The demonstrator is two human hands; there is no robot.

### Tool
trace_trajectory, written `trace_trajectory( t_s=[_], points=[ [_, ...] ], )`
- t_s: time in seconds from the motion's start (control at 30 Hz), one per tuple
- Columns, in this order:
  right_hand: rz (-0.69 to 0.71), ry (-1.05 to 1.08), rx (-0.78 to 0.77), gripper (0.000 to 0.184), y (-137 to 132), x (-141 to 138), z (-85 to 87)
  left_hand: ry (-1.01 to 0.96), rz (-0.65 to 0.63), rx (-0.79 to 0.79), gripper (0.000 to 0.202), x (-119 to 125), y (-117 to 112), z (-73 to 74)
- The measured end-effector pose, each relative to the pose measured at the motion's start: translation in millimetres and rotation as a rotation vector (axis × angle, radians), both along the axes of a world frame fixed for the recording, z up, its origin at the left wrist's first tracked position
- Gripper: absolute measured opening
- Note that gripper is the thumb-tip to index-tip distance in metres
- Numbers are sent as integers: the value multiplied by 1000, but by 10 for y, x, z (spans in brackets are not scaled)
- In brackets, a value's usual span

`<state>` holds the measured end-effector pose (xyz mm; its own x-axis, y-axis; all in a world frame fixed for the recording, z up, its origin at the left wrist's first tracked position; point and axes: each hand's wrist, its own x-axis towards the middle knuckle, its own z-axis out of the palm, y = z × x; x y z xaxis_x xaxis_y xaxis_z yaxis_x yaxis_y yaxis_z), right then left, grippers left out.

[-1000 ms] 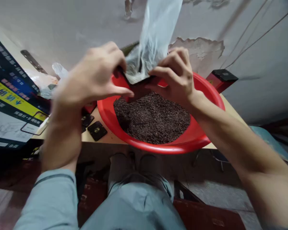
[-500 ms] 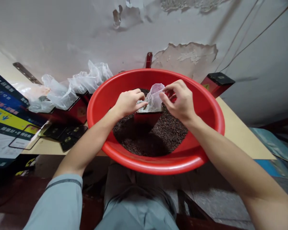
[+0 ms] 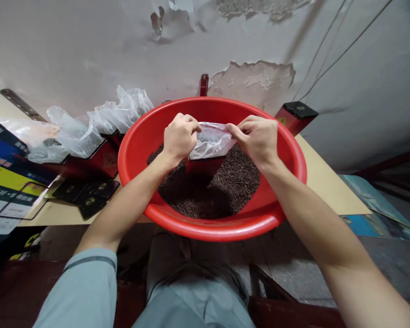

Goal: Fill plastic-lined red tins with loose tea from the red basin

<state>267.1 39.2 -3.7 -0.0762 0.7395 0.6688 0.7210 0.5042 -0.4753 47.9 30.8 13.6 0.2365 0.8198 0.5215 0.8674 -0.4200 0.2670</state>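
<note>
A clear plastic bag [image 3: 210, 145] stands up out of a dark red tin [image 3: 205, 168], its mouth stretched flat between my hands. My left hand [image 3: 181, 139] pinches the left corner of the bag's mouth. At the opposite corner, my right hand [image 3: 258, 136] grips the edge between thumb and fingers. The tin rests upright on dark, loose dried leaves, probably tea [image 3: 237, 182], inside a big red basin [image 3: 212, 232]. What lies inside the bag is hidden by its folds.
On the left stand several red tins [image 3: 100, 159] lined with plastic bags [image 3: 78, 132]. Black lids [image 3: 92, 200] lie before them, beside a printed box [image 3: 10, 182]. A closed red tin [image 3: 297, 114] is behind the basin's right side. The tabletop [image 3: 328, 182] ends near the basin's front.
My left hand has risen from the tin's rim to the bag's mouth. The mouth, rounded before, is now pulled out wide and flat. The view has shifted slightly.
</note>
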Motion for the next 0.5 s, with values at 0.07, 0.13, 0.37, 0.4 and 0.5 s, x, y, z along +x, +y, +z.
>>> trace_trajectory(
  t_s=[0.07, 0.13, 0.37, 0.4, 0.5],
  points=[
    [-13, -40, -6, 39, -2, 13, 31, -38, 50, -6, 31, 26, -36, 47],
    [-13, -135, -22, 29, -14, 16, 71, -30, 29, -56, 41, 33, -36, 99],
    [12, -754, -238, 35, -177, -196, 501, 77, -237, -256, 53, -134, 34, 482],
    [-36, -772, -239, 34, -169, -265, 561, 80, -213, -279, 48, -142, 23, 531],
    [-169, -687, -177, 32, -7, -438, 632, 100, -53, -306, 38, -117, -9, 592]
  ],
)
